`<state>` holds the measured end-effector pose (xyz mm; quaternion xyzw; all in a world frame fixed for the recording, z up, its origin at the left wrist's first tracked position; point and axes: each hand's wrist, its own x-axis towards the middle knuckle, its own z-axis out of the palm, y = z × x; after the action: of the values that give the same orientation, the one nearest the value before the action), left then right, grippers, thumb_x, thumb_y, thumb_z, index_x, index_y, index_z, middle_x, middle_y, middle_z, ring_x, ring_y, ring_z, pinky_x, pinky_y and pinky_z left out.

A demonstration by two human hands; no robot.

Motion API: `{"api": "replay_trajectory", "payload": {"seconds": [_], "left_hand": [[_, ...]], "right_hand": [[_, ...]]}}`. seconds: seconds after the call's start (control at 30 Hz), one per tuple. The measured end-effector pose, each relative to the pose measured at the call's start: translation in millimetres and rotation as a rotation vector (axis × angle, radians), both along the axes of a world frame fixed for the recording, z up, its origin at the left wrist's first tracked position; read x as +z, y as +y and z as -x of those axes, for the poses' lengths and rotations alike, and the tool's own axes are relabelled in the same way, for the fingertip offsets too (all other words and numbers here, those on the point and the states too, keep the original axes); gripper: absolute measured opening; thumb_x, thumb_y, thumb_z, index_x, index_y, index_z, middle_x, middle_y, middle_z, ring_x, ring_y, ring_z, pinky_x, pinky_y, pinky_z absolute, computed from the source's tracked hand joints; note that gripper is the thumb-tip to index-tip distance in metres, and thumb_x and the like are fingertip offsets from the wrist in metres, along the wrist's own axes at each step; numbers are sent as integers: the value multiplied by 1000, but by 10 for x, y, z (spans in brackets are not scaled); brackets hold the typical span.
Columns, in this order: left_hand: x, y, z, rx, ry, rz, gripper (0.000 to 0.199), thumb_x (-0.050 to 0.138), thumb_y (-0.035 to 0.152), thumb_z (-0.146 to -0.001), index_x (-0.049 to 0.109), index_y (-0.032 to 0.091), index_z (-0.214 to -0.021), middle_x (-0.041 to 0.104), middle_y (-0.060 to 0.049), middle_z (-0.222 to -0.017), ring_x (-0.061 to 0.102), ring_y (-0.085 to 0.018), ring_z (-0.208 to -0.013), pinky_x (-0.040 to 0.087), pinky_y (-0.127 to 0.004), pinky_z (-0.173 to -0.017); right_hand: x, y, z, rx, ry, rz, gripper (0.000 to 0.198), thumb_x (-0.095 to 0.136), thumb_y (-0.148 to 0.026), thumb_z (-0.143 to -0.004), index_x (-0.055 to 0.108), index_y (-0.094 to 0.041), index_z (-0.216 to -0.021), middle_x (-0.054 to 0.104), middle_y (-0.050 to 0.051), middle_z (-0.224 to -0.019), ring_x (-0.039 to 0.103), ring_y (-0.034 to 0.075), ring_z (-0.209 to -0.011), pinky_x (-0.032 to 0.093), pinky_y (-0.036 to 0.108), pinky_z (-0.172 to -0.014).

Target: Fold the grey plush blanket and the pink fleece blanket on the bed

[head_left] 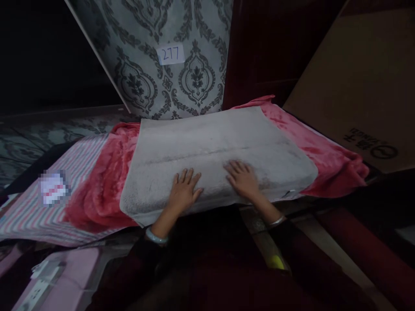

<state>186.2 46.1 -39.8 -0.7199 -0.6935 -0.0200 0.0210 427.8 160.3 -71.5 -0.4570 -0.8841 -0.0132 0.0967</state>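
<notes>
The grey towel point(207, 138) in mid-frame is matt cloth, its nap short and slightly rough. The red blanket point(97, 194) showing at both its ends is plush, with a soft sheen. At left, the striped cloth point(82, 149) looks thin, smooth and matt. Patterned wallpaper point(197, 80) fills the upper centre, bearing a flat paper label point(170, 53). The box point(363, 77) at upper right is matt cardboard. A smooth plastic power strip point(38, 291) lies at lower left. Right of bottom centre, the silvery bracelet point(278, 221) looks like shiny metal.
</notes>
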Motion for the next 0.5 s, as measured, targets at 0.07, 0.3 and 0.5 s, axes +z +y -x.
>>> {"api": "replay_trajectory", "payload": {"seconds": [0.07,0.3,0.5], "left_hand": [[19,-136,254,86,19,8,63,45,49,-103,41,26,-161,33,-12,-169,27,-36,-158,26,-60,-126],[40,-527,1028,376,73,-66,64,31,45,-103,47,12,-156,42,-19,-164,34,-39,-153,30,-60,-122],[-1,-470,1068,374,71,-156,73,19,47,-99,49,5,-152,47,-26,-156,38,-45,-148,38,-66,-113]], "right_hand": [[-55,142,-484,-168,-4,-24,56,29,-37,-106,48,-27,-158,43,6,-164,34,33,-153,29,61,-122],[-96,366,-1481,-589,30,-58,59,23,-39,-107,50,-21,-157,42,13,-165,33,36,-153,32,67,-117],[-18,523,-1467,-391,-26,-19,54,30,-41,-109,44,-28,-160,38,8,-168,31,29,-155,29,57,-122]]}}
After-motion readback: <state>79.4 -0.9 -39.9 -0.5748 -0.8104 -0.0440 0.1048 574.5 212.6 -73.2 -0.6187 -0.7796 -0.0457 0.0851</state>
